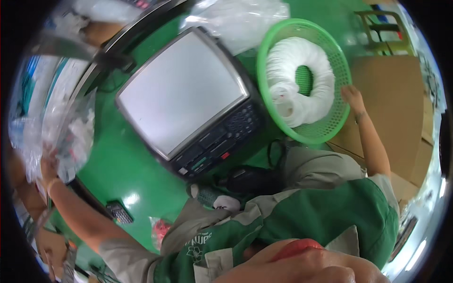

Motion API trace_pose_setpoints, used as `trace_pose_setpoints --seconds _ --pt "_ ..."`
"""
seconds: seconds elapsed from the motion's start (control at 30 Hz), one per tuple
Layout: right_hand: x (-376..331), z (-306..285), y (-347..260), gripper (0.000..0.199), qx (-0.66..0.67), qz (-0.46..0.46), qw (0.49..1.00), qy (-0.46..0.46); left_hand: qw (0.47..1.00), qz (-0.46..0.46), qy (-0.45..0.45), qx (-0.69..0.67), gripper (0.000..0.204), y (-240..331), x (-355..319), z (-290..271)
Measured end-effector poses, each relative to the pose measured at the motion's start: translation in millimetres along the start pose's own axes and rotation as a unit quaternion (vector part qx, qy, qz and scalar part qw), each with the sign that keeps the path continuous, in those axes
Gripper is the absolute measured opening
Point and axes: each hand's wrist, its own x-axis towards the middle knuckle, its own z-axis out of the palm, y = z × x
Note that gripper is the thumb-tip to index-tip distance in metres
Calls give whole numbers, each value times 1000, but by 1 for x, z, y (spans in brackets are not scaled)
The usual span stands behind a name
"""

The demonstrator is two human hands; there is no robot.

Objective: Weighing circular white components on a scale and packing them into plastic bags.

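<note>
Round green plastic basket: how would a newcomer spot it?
Find the large black machine topped by a flat silver plate. Just right of it sits the round green perforated plastic basket. Unlike the flat brown cardboard farther right, it cradles a white ring-shaped bundle.

Glossy green floor [106,153] spreads near to far, catching white glare [130,199] at near left. A dark, metal-rimmed table edge [138,27] (bowed by the lens) crosses the far left; an olive stool-like frame [403,46] stands far right. 2 white light strips [417,254] glow near right.
</note>
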Motion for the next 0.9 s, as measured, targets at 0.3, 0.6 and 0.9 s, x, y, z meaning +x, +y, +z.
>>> trace_pose_setpoints --seconds 0.3,0.6,0.9 --pt "150 40 101 28 77 20 996 -33 854 385 263 231 45 29 -187 14" --pt "165 105 99 33 138 191 878 -417 967 224 -97 78 35 62 -419 91" --pt "95 100 29 44 396 -13 801 -448 940 265 -208 53 33 164 -596 123"
